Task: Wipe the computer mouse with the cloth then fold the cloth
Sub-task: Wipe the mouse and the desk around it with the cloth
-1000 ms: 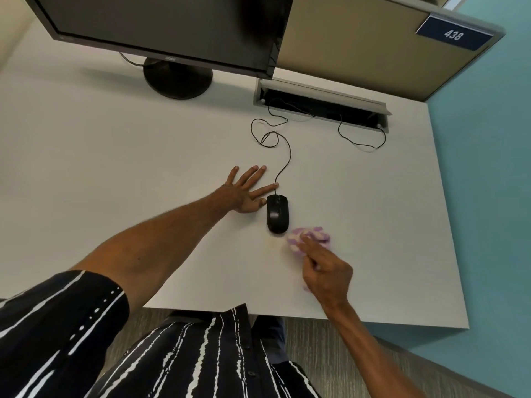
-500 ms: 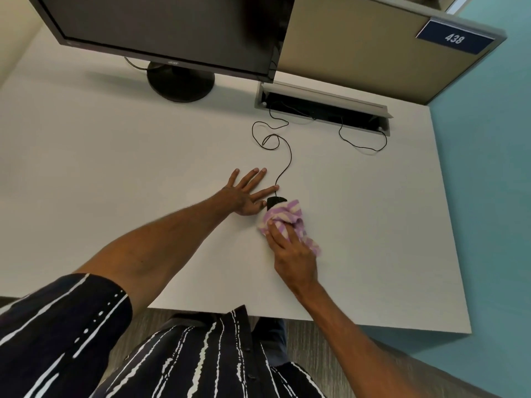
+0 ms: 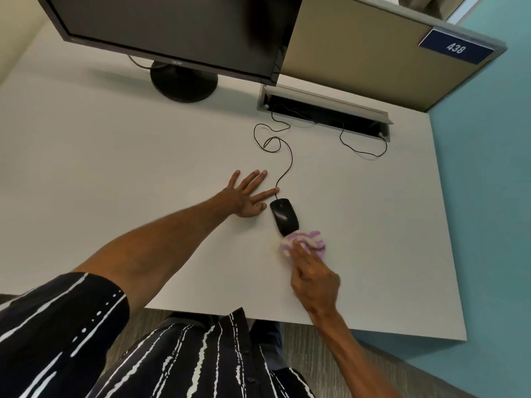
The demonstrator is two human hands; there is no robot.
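Contact between cloth and mouse is confined to the near end of the black computer mouse [image 3: 284, 216], where the bunched purple-and-white cloth [image 3: 311, 239] is pressed against its rear edge, most of the cloth lying on the white tabletop [image 3: 115, 168] just near-right of the mouse. The cloth is gripped under the curled fingers of the right hand [image 3: 314, 278]; the thumb is hidden. The left hand [image 3: 244, 196] is laid flat and spread on the tabletop just left of the mouse, nothing being held; whether its thumb touches the mouse cannot be told. The wiping step is judged to be under way, and the folding not yet begun. Because the mouse is not clamped, it could be shoved forward or swivelled by a firm stroke of the cloth, so that dirt is chased rather than lifted. The thin cable [image 3: 290, 159], looped beyond the mouse, could be dragged or kinked by such a slide. With the cloth wadded so tightly, only a small patch is offered to the surface, and the sides of the mouse could be missed. A wad this tight would also have to be shaken flat before a clean fold could be made.
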